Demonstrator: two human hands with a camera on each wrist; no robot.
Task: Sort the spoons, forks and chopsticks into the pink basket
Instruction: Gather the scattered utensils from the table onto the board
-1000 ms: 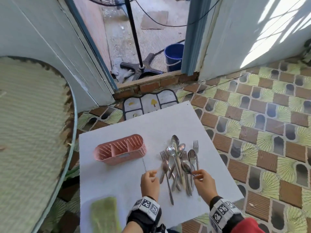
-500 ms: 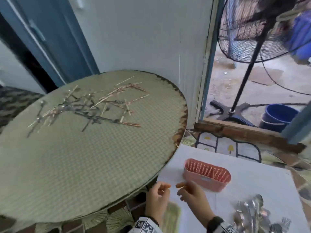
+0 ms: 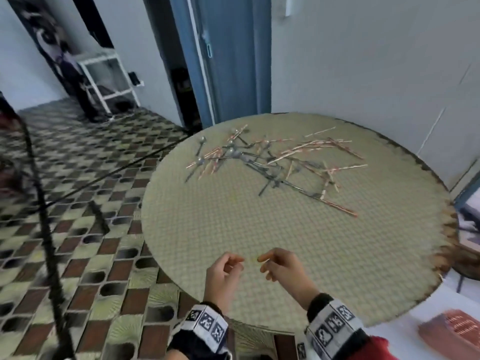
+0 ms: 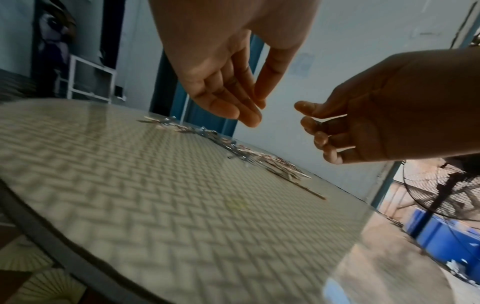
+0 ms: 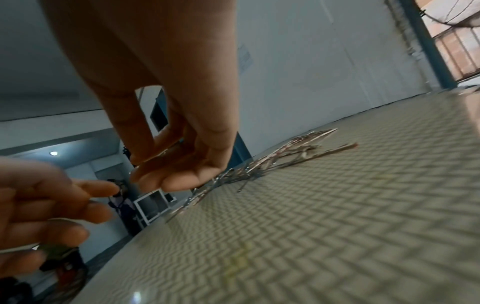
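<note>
Your right hand (image 5: 166, 115) is hanging over the woven round table (image 5: 350, 216), fingers loosely curled and holding nothing. Your left hand (image 5: 44, 205) is reaching in beside it, also empty. A blurred heap of cutlery and chopsticks (image 5: 272, 162) is lying beyond.

The pink basket (image 3: 453, 331) is blurred, cut by the frame's edge.

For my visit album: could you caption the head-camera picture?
Both empty hands, left and right, hover over a round table strewn with chopsticks and cutlery.
</note>
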